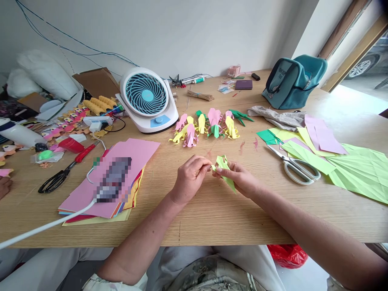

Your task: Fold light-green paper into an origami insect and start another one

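A light green folded paper piece (224, 167) sits between both my hands just above the wooden table (212, 210). My left hand (190, 178) pinches its left end with closed fingers. My right hand (239, 178) grips its right side, fingers wrapped round it. Behind the hands lies a cluster of finished folded paper figures (209, 125) in pink, yellow and green.
White-handled scissors (295, 165) lie right of my hands on green paper sheets (354, 167). A stack of coloured paper (121, 178) with a blurred object on it lies at left, beside black-and-red scissors (65, 173). A small fan (147, 99) and a teal bag (292, 81) stand behind.
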A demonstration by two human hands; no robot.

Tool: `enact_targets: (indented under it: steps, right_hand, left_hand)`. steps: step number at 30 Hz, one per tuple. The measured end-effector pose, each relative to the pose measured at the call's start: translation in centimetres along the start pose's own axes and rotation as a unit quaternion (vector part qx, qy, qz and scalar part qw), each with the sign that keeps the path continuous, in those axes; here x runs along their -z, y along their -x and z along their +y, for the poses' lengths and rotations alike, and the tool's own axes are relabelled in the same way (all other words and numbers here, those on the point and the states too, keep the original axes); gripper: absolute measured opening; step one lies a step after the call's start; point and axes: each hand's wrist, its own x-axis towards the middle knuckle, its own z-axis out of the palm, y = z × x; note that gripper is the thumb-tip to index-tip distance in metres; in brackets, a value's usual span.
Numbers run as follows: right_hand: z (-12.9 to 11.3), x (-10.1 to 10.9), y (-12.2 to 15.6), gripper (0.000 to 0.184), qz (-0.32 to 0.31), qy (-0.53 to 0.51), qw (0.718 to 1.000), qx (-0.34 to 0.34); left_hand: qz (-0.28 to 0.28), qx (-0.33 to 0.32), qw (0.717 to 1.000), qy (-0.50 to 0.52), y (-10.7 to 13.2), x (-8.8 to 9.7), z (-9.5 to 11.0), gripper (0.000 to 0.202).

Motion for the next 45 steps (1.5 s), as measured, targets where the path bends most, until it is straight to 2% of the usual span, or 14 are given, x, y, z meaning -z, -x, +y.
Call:
enact_targets:
  steps: [4,10,15,18,21,34,45]
  right_hand:
    - [-0.4,-0.3,0.1,0.035,0.032,0.055,0.998,0.009]
    - [-0.7,-0.6,0.2,0.033,0.031,0.070,0.996,0.043]
    - [-0.9,-1.1,0.2,0.040,0.041,0.093,0.993,0.068]
    - [-0.9,-1.4,0.2,0.043,0.053,0.097,0.991,0.073]
    - [-0.8,-1.5,0.1,0.044,0.058,0.097,0.990,0.079]
    - [-0.4,-1.1,0.0,0.042,0.053,0.095,0.992,0.060]
    - [-0.1,-1.1,-0.1,0.043,0.066,0.071,0.994,0.046]
  left_hand:
    - [0.001,-0.004,1.000,0.001,0.1,0.0,0.0,0.014]
    - [0.021,0.012,1.000,0.009,0.2,-0.2,0.4,0.013]
    - [0.022,0.108,0.991,0.072,0.4,-0.6,0.5,0.009]
    - [0.009,0.182,0.971,0.154,0.3,-0.8,0.4,0.009]
    - [0.005,0.221,0.953,0.207,0.2,-0.9,0.4,0.009]
    - [-0.029,0.223,0.956,0.188,0.0,-0.6,0.0,0.011]
    - [-0.047,0.246,0.937,0.242,-0.4,-0.5,-0.5,0.012]
